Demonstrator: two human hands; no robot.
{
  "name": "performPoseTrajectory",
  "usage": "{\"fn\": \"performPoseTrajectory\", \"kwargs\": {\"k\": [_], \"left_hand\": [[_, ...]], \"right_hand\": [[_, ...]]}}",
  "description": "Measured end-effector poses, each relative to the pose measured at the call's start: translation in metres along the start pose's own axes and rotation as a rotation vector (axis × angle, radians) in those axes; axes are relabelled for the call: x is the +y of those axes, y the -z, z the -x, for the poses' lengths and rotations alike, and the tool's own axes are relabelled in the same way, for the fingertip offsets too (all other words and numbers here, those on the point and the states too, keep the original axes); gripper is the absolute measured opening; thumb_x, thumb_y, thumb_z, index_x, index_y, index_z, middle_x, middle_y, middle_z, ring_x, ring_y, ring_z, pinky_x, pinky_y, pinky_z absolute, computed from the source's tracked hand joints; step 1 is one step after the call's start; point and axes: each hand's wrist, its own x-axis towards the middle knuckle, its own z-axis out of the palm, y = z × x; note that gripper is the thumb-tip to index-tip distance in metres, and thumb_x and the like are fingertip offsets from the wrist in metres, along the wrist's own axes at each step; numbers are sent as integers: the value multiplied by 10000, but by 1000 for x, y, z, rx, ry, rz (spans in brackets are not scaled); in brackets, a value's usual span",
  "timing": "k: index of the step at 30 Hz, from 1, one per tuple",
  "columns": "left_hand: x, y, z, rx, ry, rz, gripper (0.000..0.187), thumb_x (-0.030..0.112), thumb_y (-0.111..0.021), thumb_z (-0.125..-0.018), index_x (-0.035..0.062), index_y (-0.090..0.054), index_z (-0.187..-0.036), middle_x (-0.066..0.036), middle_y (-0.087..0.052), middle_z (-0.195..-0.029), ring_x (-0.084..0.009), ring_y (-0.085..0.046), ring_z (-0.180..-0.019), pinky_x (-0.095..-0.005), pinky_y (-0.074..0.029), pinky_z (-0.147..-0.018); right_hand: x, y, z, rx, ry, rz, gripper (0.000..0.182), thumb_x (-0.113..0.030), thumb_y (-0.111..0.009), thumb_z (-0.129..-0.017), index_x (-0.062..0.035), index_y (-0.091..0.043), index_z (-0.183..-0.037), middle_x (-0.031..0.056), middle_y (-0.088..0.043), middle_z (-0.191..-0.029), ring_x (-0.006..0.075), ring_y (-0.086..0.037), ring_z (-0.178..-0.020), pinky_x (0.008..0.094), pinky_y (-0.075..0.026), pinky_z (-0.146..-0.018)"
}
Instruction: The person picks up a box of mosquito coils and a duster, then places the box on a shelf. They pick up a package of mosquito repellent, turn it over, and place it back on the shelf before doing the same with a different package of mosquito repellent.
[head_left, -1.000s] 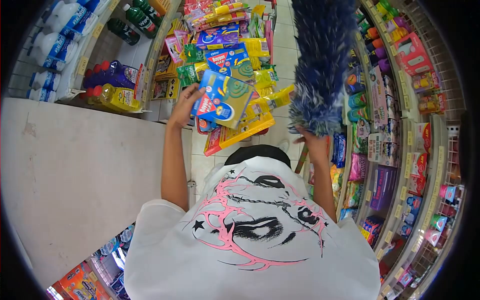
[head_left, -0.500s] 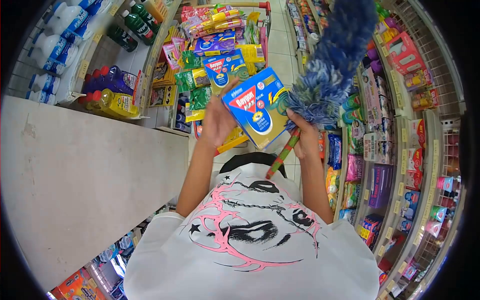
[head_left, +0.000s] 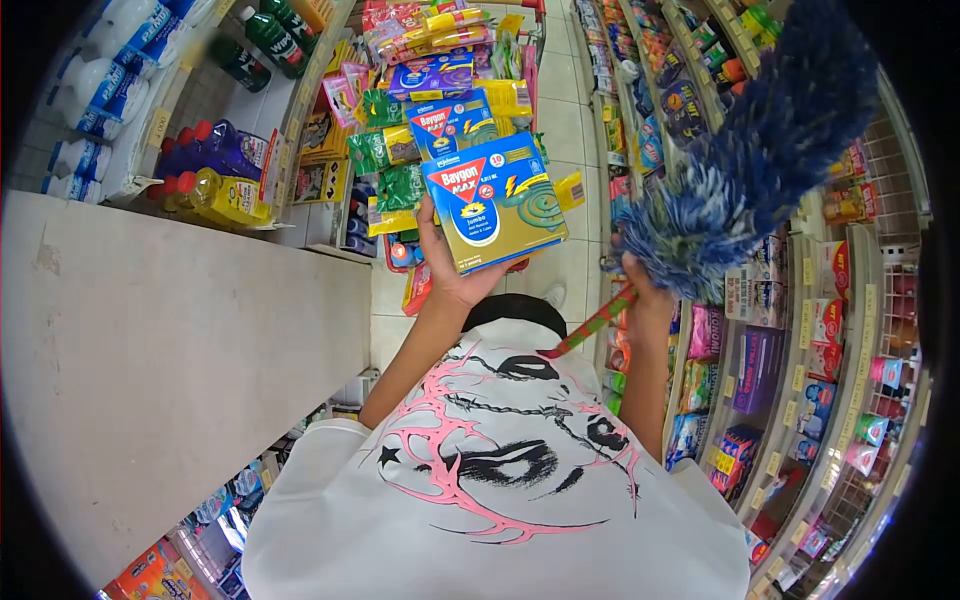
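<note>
My left hand (head_left: pixel 455 270) holds a blue and gold Baygon Max mosquito coil box (head_left: pixel 497 205) from below and its left side, with the printed front facing me. My right hand (head_left: pixel 648 295) is closed around the red and green handle (head_left: pixel 597 320) of a duster, close under its fluffy blue head (head_left: pixel 740 190). The duster tilts up to the right, apart from the box. Just behind the held box, a second Baygon box (head_left: pixel 440 120) lies on the pile of goods in the shopping cart (head_left: pixel 540 20).
At left, a shelf carries white bottles (head_left: pixel 105 85), dark green bottles (head_left: pixel 272 42) and yellow cleaner bottles (head_left: pixel 215 200). A broad pale panel (head_left: pixel 180 370) stands nearer on that side. Packed shelves (head_left: pixel 800 380) line the right. Tiled floor (head_left: pixel 565 120) shows between.
My right hand has let go of the box and moved right with the duster. The box has shifted slightly left and turned more upright, now in my left hand alone.
</note>
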Motion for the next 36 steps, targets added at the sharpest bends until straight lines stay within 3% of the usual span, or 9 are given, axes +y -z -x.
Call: {"fn": "performPoseTrajectory", "kwargs": {"k": [3,5,6,12,21,23,27,32,36], "left_hand": [[0,6,3,-6,61,-36,758,674,-491,-814,173,-424,-1379,-108,-458,-1399,-365,-447,-1255,-602,-336,-1008],[-5,1,6,54,114,-29,746,666,-485,-816,177,-428,-1376,-109,-478,-1381,-373,-470,-1233,-607,-372,-973],[-7,4,5,40,123,-1,759,671,-488,-811,167,-428,-1376,-108,-505,-1355,-374,-500,-1203,-588,-403,-956],[-21,-3,3,8,148,58,777,642,-510,-825,131,-405,-1401,-134,-470,-1395,-345,-462,-1261,-557,-351,-1035],[-25,-19,15,-146,311,0,934,763,-471,-784,150,-299,-1467,-160,-364,-1470,-389,-379,-1326,-632,-286,-1053],[-27,-25,19,-192,337,50,986,786,-458,-771,154,-225,-1491,-181,-301,-1497,-441,-316,-1347,-707,-223,-1043],[-26,-20,20,-203,237,48,1045,817,-454,-739,176,-150,-1506,-202,-205,-1526,-503,-233,-1358,-760,-152,-1026],[-21,-11,24,-176,199,42,1027,818,-435,-749,190,-145,-1507,-189,-209,-1529,-477,-236,-1369,-741,-150,-1044],[-21,-13,22,-177,160,12,1002,808,-430,-762,195,-155,-1506,-164,-214,-1534,-445,-252,-1376,-730,-158,-1050]], "right_hand": [[-14,5,5,25,74,-103,299,-121,-730,-811,-41,-603,-1069,52,-653,-939,164,-626,-847,304,-504,-781],[4,29,-1,130,-194,-290,197,-150,-733,-816,-83,-616,-959,-16,-605,-762,70,-530,-577,216,-429,-513],[-10,14,2,318,-254,-288,269,-70,-753,-773,-78,-583,-981,-32,-574,-823,37,-367,-451,201,-267,-387],[-10,-8,19,200,-356,-172,222,-123,-755,-787,-112,-607,-951,-46,-565,-755,27,-346,-450,190,-236,-380],[42,9,16,-60,-259,-81,207,-74,-538,-896,-68,-593,-1096,33,-668,-920,68,-406,-529,219,-289,-421],[102,49,6,-221,647,1036,355,-53,-498,-908,-59,-518,-1262,86,-680,-1019,110,-435,-530,234,-323,-431],[154,107,-1,-311,369,1058,458,-32,-460,-918,-58,-422,-1374,116,-632,-1161,179,-574,-708,291,-474,-574],[51,90,4,-339,320,-473,523,-191,-624,-886,-27,-438,-1346,111,-517,-1290,276,-518,-1177,421,-434,-989],[17,72,28,202,115,-13,583,-211,-700,-826,-31,-454,-1323,96,-558,-1250,251,-572,-1087,413,-458,-949]]}}
